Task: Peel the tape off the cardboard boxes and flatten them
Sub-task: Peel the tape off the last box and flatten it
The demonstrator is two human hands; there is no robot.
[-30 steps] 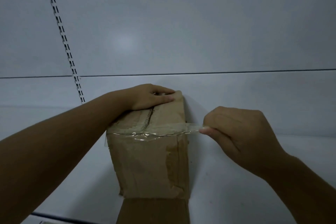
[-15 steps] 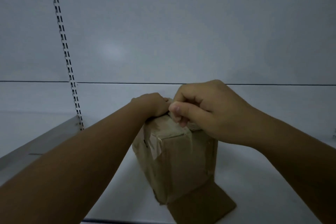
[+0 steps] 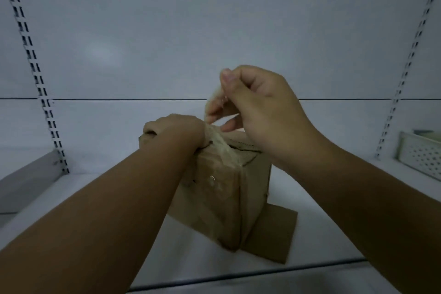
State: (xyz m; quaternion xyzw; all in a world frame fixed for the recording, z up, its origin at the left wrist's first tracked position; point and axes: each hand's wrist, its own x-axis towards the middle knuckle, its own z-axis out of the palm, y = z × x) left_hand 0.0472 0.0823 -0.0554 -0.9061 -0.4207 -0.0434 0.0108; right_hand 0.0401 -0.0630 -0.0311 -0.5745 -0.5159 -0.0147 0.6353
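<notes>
Upright cardboard box (image 3: 214,200) on the shelf (image 3: 338,234); the left hand (image 3: 174,131) grips its top, fingers apparently curled over the far edge, while the right hand (image 3: 257,107) pinches the tape (image 3: 223,150) lifted above it. Risk: a steep pull may snap the strip or tip the box.

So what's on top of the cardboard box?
The left hand holds the cardboard box top; the right hand pinches tape lifted off it. The surface beneath that hand is hidden.

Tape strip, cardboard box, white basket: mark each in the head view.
tape strip (image 3: 222,148), head view, wrinkled peeled-up stretch at the top front corner.
cardboard box (image 3: 255,186), head view, bare right side face.
white basket (image 3: 421,159), head view, perforated front wall.
</notes>
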